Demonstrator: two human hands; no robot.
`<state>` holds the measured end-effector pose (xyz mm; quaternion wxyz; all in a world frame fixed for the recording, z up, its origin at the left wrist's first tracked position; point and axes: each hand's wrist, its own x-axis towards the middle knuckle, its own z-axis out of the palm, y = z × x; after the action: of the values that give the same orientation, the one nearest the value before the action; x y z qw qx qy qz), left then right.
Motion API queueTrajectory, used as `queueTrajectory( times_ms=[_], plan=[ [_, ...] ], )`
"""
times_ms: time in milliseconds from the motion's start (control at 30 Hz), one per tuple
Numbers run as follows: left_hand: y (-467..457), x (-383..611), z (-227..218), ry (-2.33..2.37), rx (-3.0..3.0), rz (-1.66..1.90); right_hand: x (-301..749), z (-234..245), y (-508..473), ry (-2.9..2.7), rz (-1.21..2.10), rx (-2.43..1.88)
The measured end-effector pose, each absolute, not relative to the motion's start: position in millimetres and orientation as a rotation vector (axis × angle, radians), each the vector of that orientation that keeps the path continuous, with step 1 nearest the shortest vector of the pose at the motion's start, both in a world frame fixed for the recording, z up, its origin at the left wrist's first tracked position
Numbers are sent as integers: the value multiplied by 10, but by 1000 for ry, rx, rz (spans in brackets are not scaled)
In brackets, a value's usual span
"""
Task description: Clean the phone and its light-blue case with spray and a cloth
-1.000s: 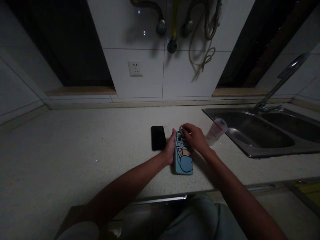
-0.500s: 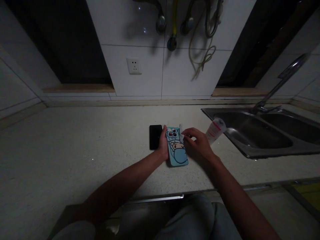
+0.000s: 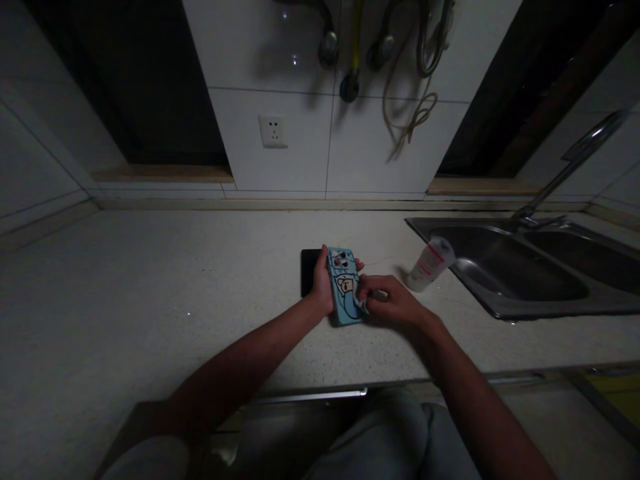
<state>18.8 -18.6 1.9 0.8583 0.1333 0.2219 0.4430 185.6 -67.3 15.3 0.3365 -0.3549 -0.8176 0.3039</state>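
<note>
Resting in the left hand [image 3: 323, 283], the blue-cased phone [image 3: 343, 287] is held over the counter [image 3: 225, 267], its long edges spanned by thumb and fingertips. A crumpled white tissue [image 3: 361, 304] is pinched in the right hand [image 3: 393, 300] at the case's lower right side. A black device [image 3: 309, 273] is partly hidden by the left hand. The phone is judged light, stiff and breakable if dropped, best gripped by its edges, clear of the lenses [image 3: 341, 259]; the tissue seems soft. How firmly either is squeezed cannot be told.
</note>
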Motion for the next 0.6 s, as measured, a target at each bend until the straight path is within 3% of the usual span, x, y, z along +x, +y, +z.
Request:
queueTrajectory(
  times_ms=[300,600],
  plan=[
    [-203,149,39,483,372,902,1791,67,-706,-1717,1147,-1013],
    [-275,214,90,643,438,997,1820,57,-567,-1391,1000,-906]
  ],
)
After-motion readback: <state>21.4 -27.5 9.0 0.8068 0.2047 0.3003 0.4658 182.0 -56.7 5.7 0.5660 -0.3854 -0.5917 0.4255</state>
